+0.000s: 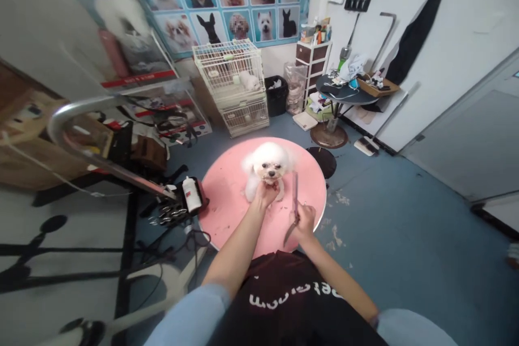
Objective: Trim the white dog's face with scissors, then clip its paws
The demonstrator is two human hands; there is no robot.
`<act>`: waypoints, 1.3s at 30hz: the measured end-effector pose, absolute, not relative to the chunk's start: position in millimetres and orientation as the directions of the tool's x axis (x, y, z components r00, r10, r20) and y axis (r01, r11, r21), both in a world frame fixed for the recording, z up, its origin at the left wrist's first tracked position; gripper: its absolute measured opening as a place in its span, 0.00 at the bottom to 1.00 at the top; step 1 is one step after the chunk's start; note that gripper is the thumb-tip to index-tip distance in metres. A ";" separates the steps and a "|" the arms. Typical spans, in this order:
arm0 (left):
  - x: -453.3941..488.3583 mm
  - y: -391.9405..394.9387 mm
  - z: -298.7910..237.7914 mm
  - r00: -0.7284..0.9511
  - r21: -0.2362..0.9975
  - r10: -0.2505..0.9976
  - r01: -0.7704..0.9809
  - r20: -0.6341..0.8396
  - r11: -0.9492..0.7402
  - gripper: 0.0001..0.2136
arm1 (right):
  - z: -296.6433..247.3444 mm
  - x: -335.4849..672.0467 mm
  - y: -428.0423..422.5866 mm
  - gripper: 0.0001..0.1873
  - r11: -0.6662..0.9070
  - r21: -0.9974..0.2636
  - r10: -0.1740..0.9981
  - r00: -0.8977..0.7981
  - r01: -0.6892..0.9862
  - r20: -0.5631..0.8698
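A: Start at far left.
B: Curved metal bar [83,108], its lower end slanting down near a cluster of scissors [169,213]. White bottle [191,194] just right of those, at the table's edge.
A: Next?
B: Round pink table [221,189], pale rim. Behind it, against the wall, a white wire cage [231,73]; something white inside, too small to identify.
A: Subject's position?
B: White dog [271,158] on the pink table, towards its far side, facing the wearer. Rounded, fluffy head.
A: Left hand [267,193]?
B: Under the dog's muzzle, fingers curled about the chin, grasping it.
A: Right hand [307,218]?
B: Fingers wrapped round a slim tool [295,186], pinkish length pointing up beside the dog, apart from the head. Darker curved end below the grip. Type: cannot tell.
A: Further right?
B: Pale tufts [336,237] scattered on the blue floor. Beyond, a cluttered dark table [360,98] on a round base; a dustpan [366,146] near the wall.
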State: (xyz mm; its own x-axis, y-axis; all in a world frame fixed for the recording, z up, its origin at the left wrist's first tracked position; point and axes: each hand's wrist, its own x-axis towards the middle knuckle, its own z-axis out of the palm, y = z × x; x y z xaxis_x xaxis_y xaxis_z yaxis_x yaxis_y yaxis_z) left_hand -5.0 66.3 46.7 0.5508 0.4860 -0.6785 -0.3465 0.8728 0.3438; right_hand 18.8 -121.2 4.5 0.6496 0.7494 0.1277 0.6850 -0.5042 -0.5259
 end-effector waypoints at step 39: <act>-19.9 75.8 20.6 0.794 0.196 0.238 -0.152 -0.560 0.969 0.06 | -7.6 -34.2 -74.9 0.10 -0.207 -0.676 0.703 0.588 0.707 0.400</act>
State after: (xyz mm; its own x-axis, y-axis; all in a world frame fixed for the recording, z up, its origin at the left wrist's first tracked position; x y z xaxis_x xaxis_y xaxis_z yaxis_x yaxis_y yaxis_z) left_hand -19.9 75.8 20.6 0.7937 0.2377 -0.5599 -0.1518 0.9688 0.1962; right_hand -34.2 -74.9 -7.6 0.5880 0.7032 0.3997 0.7073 -0.2073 -0.6758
